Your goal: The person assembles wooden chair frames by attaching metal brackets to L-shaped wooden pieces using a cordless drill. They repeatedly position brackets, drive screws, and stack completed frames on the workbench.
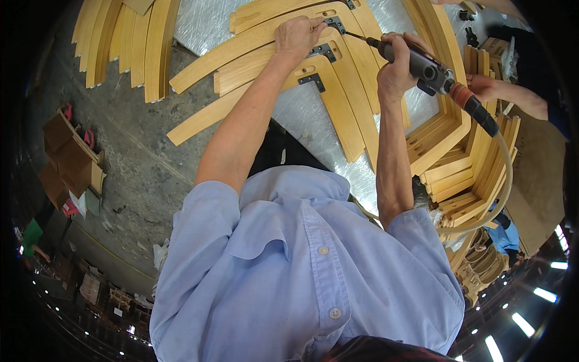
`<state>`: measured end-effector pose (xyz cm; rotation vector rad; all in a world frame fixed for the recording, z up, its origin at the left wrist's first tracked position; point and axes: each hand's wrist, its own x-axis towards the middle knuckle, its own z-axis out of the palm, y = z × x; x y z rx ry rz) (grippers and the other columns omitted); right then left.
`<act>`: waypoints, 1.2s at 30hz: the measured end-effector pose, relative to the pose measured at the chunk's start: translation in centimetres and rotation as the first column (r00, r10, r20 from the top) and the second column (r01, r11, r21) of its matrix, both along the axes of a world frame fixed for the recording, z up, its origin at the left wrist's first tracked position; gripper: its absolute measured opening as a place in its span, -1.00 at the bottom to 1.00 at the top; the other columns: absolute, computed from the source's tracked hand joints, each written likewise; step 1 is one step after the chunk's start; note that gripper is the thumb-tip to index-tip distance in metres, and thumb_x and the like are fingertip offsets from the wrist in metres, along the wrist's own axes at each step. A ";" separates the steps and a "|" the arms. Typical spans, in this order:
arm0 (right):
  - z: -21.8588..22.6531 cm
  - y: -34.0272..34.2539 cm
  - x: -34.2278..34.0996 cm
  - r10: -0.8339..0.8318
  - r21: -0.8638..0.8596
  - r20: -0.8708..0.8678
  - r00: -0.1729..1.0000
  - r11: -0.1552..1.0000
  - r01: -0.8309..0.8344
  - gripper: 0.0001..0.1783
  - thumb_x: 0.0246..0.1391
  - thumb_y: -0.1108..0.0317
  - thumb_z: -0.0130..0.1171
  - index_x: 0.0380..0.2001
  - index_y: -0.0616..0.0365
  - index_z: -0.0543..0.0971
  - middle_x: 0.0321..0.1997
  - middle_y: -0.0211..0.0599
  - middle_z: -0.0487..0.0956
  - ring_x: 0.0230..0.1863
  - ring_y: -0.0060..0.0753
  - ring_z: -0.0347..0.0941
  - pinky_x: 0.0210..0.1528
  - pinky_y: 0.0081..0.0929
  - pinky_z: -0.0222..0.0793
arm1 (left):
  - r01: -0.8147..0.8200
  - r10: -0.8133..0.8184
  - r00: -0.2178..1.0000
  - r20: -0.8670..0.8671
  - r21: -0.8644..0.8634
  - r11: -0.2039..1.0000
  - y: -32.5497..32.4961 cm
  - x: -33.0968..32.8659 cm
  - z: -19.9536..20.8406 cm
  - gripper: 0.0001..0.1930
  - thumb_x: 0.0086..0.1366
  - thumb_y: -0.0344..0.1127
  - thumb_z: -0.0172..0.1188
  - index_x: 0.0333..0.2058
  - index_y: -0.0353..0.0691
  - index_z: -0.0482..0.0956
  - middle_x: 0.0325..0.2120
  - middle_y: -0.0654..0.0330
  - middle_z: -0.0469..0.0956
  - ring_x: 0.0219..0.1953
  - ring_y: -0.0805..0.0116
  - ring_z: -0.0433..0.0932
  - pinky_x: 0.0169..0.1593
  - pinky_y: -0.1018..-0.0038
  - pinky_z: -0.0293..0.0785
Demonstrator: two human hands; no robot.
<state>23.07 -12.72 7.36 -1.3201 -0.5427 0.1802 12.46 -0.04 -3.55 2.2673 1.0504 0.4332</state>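
Note:
My right hand grips an air screwdriver with a dark body and an orange-red collar. Its thin bit reaches left to a black metal corner bracket on a curved wooden frame piece. Beside that bracket, my left hand is closed, fingertips pinched together at its edge; whatever they hold is too small to make out. Nearer to me lie more L-shaped wooden pieces, with a second bracket and a third bracket on their corners. The frames overlap in a row on a shiny metal tabletop.
Stacked wooden frames stand at the right, with an air hose looping past them. Another person's hand touches that stack. Curved wooden slats lie at the far left. A cardboard box sits lower left.

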 end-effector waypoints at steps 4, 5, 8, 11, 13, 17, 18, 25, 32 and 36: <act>-0.3 1.1 0.3 0.002 -0.141 0.145 0.989 0.990 0.019 -0.71 -0.10 0.52 0.23 -0.25 0.23 0.44 -0.41 -0.26 0.56 -0.39 -0.44 0.54 -0.15 -0.51 0.46 | -0.010 0.009 1.000 0.025 0.033 0.999 0.0 -0.2 -0.5 -0.72 0.22 0.05 0.19 -0.19 0.14 0.70 -0.55 0.23 0.59 -0.46 0.15 0.58 -0.37 0.28 0.49; -0.4 1.5 0.4 -0.003 -0.164 0.178 0.984 0.986 0.032 -0.72 -0.12 0.53 0.25 -0.27 0.23 0.47 -0.41 -0.28 0.55 -0.41 -0.45 0.52 -0.16 -0.50 0.46 | -0.003 0.003 1.000 0.000 0.013 1.000 0.1 -0.1 -0.3 -0.73 0.22 0.04 0.18 -0.19 0.15 0.70 -0.51 0.22 0.60 -0.42 0.14 0.60 -0.34 0.27 0.50; -0.8 2.6 0.7 0.062 -0.165 0.179 0.982 0.986 -0.032 -0.73 -0.11 0.57 0.21 -0.26 0.23 0.46 -0.42 -0.33 0.54 -0.42 -0.54 0.50 -0.26 -0.58 0.46 | 0.000 -0.001 0.999 -0.036 -0.026 1.000 0.1 0.0 0.2 -0.73 0.23 0.05 0.18 -0.18 0.17 0.70 -0.47 0.21 0.62 -0.36 0.13 0.61 -0.30 0.25 0.52; -1.1 3.7 0.7 0.096 -0.107 0.121 0.988 0.991 -0.084 -0.73 -0.07 0.59 0.15 -0.23 0.20 0.43 -0.41 -0.31 0.52 -0.47 -0.57 0.45 -0.35 -0.60 0.46 | -0.005 0.003 0.999 -0.044 -0.045 0.999 0.0 0.0 0.5 -0.73 0.23 0.05 0.17 -0.18 0.18 0.70 -0.46 0.21 0.62 -0.34 0.13 0.61 -0.29 0.24 0.51; -1.5 3.8 0.8 0.097 -0.154 0.091 0.991 0.985 -0.082 -0.73 0.03 0.53 0.10 -0.15 0.13 0.40 -0.33 -0.28 0.48 -0.49 -0.54 0.39 -0.35 -0.55 0.47 | -0.007 0.005 0.999 -0.048 -0.050 0.999 0.1 0.0 0.6 -0.73 0.23 0.05 0.17 -0.18 0.18 0.69 -0.46 0.21 0.62 -0.33 0.13 0.61 -0.28 0.24 0.51; -1.7 4.1 1.2 0.132 -0.114 0.237 0.963 0.988 -0.107 -0.74 -0.12 0.64 0.17 -0.29 0.26 0.44 -0.47 -0.31 0.54 -0.50 -0.58 0.47 -0.39 -0.62 0.45 | -0.010 0.008 0.999 -0.043 -0.051 0.999 0.0 0.0 0.7 -0.74 0.23 0.04 0.17 -0.19 0.17 0.70 -0.46 0.22 0.62 -0.33 0.14 0.60 -0.28 0.24 0.51; -1.7 4.1 1.1 0.125 -0.107 0.238 0.963 0.989 -0.102 -0.74 -0.12 0.64 0.17 -0.29 0.26 0.43 -0.47 -0.31 0.54 -0.50 -0.57 0.47 -0.40 -0.62 0.45 | -0.010 0.009 0.999 -0.038 -0.051 0.999 0.0 -0.1 0.7 -0.74 0.23 0.04 0.17 -0.19 0.16 0.70 -0.45 0.22 0.62 -0.34 0.14 0.60 -0.28 0.24 0.51; -2.2 4.7 0.4 0.129 -0.073 0.225 0.966 0.991 -0.115 -0.76 -0.12 0.65 0.15 -0.30 0.28 0.44 -0.48 -0.29 0.53 -0.50 -0.54 0.49 -0.39 -0.62 0.47 | -0.020 0.018 1.000 -0.022 -0.088 0.996 0.0 -0.1 0.9 -0.74 0.24 0.01 0.17 -0.18 0.14 0.70 -0.45 0.22 0.62 -0.33 0.14 0.60 -0.26 0.24 0.50; -2.8 4.6 0.8 0.119 -0.148 0.320 0.940 0.986 -0.075 -0.85 -0.14 0.64 0.19 -0.44 0.25 0.48 -0.46 -0.34 0.53 -0.48 -0.55 0.48 -0.39 -0.61 0.45 | -0.020 0.016 0.999 -0.035 -0.116 0.993 -0.1 -0.4 1.1 -0.75 0.25 -0.01 0.15 -0.17 0.15 0.69 -0.42 0.24 0.63 -0.31 0.16 0.60 -0.25 0.24 0.51; -3.7 4.5 2.1 0.119 -0.174 0.291 0.949 0.982 -0.070 -0.87 -0.17 0.63 0.22 -0.53 0.22 0.49 -0.43 -0.39 0.51 -0.47 -0.58 0.44 -0.38 -0.60 0.41 | -0.011 0.006 0.999 -0.049 -0.104 0.994 0.0 0.0 0.8 -0.76 0.25 -0.01 0.15 -0.17 0.18 0.69 -0.42 0.26 0.63 -0.31 0.16 0.60 -0.24 0.25 0.52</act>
